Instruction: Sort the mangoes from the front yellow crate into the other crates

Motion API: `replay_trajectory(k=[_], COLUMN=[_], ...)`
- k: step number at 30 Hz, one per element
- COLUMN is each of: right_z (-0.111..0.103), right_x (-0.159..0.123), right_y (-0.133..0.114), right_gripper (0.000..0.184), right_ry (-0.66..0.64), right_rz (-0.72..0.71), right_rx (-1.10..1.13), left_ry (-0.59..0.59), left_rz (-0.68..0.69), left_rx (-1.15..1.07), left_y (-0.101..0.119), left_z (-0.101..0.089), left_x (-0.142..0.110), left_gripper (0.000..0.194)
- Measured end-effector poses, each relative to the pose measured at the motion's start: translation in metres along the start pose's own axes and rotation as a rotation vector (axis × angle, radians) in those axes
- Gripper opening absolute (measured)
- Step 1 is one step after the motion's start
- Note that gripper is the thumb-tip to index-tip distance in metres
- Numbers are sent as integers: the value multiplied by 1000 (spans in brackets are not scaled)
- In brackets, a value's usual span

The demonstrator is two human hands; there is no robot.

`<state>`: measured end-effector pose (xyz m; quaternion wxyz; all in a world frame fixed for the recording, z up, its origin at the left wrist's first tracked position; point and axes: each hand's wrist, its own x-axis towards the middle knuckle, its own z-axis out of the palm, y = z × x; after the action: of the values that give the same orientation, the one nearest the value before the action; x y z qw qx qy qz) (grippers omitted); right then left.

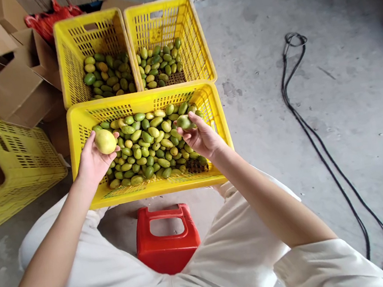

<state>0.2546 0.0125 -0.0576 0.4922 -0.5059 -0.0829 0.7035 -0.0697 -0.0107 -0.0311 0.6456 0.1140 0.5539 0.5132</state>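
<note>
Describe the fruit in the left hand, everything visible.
The fruit is pale yellow, rounded and smooth-looking, with a soft sheen. Its visible side looks whole, with no cut showing. The left hand holds it between thumb and fingers, over the left part of the front yellow crate.

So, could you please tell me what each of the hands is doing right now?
Left hand: holding a yellow fruit over the front crate.
Right hand: holding a green fruit between its fingers, over the same crate.
</note>
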Motion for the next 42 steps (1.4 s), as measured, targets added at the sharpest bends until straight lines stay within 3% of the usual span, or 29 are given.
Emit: replay_trajectory(k=[3,6,11,19,24,29,37,42], right_z=[-7,-15,-17,-14,-17,-17,-17,-18], right_x=[4,6,5,1,5,7,6,2], right_y=[-5,-8,-8,-2,3,6,1,4], right_gripper=[62,68,57,38,57,56,35,33], right_ry=[-44,-103,-200,-221,-240,-220,-134,-197], right_rz=[19,50,61,20,-69,-137,-62,32], right_rx=[-46,-51,-36,-18,-34,10,33,115], left_ry=[-52,-81,-101,-53,-59,-80,12,9], left_rz=[3,-2,1,33,114,137,68,71], left_rx=[2,-5,17,17,29,96,-15,-22], left_y=[1,1,1,-8,-13,-15,-15,-7], left_z=[-3,-3,0,2,-6,-9,-3,-4], left_x=[2,1,-2,-2,3,4,4,10], left_gripper=[23,27,27,24,28,26,24,31])
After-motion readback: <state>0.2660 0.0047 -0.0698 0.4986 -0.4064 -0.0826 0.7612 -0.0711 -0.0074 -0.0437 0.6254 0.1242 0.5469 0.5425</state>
